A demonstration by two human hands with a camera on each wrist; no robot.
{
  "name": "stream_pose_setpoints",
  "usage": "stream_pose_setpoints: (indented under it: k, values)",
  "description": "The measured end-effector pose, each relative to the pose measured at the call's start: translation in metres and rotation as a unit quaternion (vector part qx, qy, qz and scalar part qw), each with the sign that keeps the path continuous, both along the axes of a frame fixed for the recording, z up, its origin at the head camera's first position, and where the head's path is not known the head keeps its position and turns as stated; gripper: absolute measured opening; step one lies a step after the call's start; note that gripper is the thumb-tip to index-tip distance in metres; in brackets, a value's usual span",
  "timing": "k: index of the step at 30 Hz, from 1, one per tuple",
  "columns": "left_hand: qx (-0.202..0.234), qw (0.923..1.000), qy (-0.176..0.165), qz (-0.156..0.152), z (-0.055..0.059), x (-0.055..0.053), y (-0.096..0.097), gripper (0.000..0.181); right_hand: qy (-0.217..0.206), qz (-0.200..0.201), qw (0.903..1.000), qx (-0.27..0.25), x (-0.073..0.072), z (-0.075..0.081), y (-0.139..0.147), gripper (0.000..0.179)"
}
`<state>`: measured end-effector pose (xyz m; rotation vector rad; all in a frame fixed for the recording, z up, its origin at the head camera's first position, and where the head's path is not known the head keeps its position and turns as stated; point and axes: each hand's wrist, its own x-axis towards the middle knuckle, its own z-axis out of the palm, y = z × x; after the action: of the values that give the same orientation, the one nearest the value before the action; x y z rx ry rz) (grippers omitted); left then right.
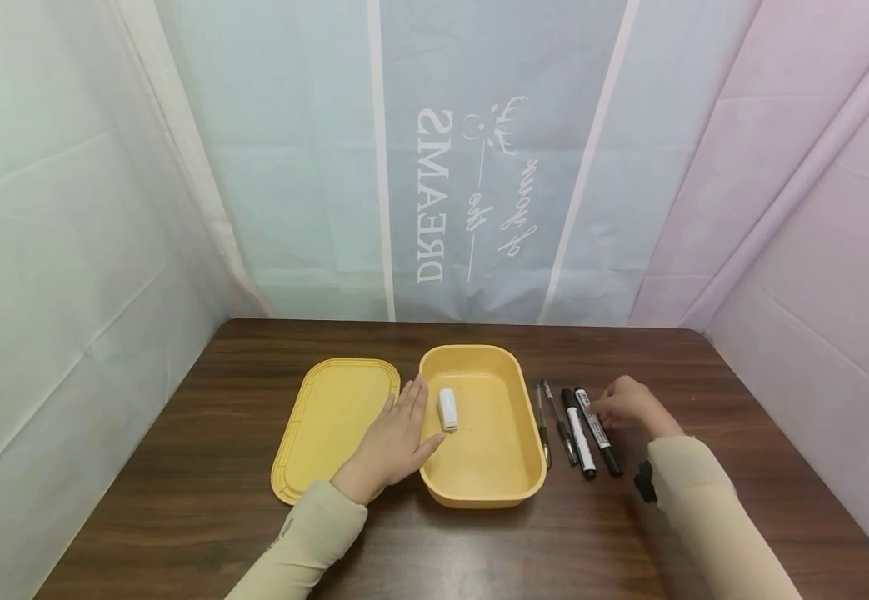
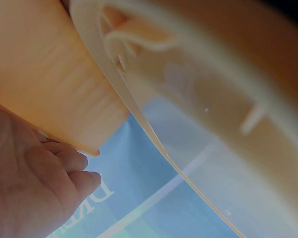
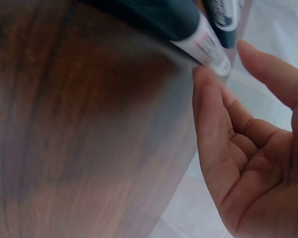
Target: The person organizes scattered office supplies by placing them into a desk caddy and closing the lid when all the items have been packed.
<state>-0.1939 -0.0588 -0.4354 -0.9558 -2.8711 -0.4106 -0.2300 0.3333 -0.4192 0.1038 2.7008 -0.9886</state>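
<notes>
My left hand (image 1: 392,442) rests with outstretched fingers along the left rim of a yellow plastic box (image 1: 490,475). Inside the box, near its left wall, lies a small white stapler (image 1: 446,409). Over on the right, my right hand (image 1: 629,404) is at the upper end of the outermost black-and-white marker (image 1: 597,429). In the right wrist view, the thumb (image 3: 268,72) and index finger stand apart around the end of that marker (image 3: 206,47). A second marker (image 1: 579,433) lies just left of it.
Two pens (image 1: 560,423) lie between the box and the markers. The flat yellow lid (image 1: 332,425) sits left of the box on the dark wooden table (image 1: 202,492). Cloth curtains (image 1: 299,167) stand behind and on both sides.
</notes>
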Motion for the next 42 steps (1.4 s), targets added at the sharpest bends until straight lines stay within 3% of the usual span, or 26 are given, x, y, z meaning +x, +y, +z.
stream_pose_setpoints:
  k: [5,14,26,42]
  values:
    - [-0.002,1.0,-0.001,0.001,0.0,0.0,0.002,0.072,0.004,0.003,0.9992,0.039,0.0,-0.007,-0.003,0.024]
    - [-0.001,1.0,-0.002,0.004,0.001,-0.002,0.004,0.073,0.002,-0.011,0.9994,0.033,-0.003,-0.007,-0.003,0.022]
    - [-0.001,0.9998,-0.013,0.013,0.002,-0.001,0.004,0.075,-0.015,0.006,0.9998,0.011,-0.01,-0.006,0.0,0.023]
    - [-0.008,0.9998,-0.011,0.014,0.003,-0.004,0.007,0.076,-0.016,-0.004,0.9991,0.039,-0.014,-0.009,-0.001,0.022]
